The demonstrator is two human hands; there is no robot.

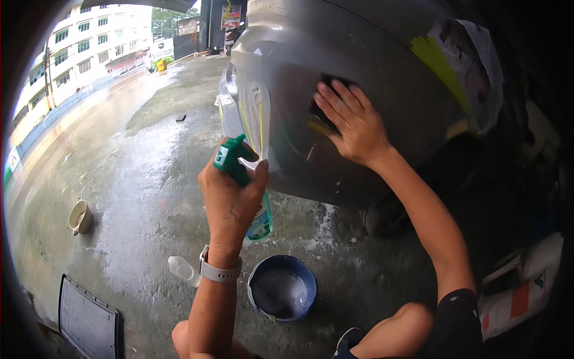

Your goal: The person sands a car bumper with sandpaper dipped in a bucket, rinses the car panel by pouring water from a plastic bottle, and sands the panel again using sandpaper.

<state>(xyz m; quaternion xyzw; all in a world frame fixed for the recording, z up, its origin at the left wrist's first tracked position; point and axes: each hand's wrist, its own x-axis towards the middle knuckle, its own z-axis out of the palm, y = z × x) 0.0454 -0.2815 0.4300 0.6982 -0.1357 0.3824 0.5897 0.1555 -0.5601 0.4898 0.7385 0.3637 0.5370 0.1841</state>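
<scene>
My left hand (233,193) is closed around the neck of a spray bottle with a green trigger head (232,159); the bottle's lower part (261,224) shows below the hand. With fingers laid flat, my right hand (352,119) presses a dark pad (327,114) against a grey car body panel (296,152). The pad is partly hidden under the fingers and slightly blurred. Left of the panel is a light covered with clear film and yellow-green tape (251,112). More yellow-green tape (437,67) and masking sheet (482,80) cover part of the body at the right.
A blue bucket of cloudy liquid (282,291) stands on the wet concrete floor between the knees. Nearby lies a clear plastic bottle (181,268). Further left are a beige pot (80,216), a black plastic panel (89,314) and a small dark block (180,117). A printed sack (515,296) lies right.
</scene>
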